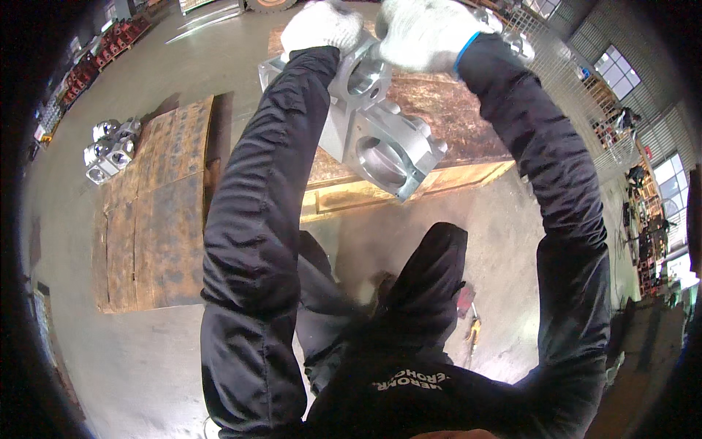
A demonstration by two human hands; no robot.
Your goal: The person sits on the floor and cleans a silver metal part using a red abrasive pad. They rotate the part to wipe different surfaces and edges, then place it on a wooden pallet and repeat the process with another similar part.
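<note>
Grey workshop floor (512,212) spreads around our low, brown wooden platform (453,117). Silver machined metal blocks with wide round bores (387,132) sit close together on top of the platform, probably so we can reach several from one standing spot. We stretch both arms forward; our left hand (322,29) and right hand (431,33), in white knitted gloves, are near each other above the platform's far part, nearest the farther blocks. We cannot tell whether either grips metal, as the fingertips are hidden. Our gloves likely guard against sharp edges. Left of the platform lies a flat, stained wooden panel (157,219); to its near right, a yellow-handled tool (475,331).
</note>
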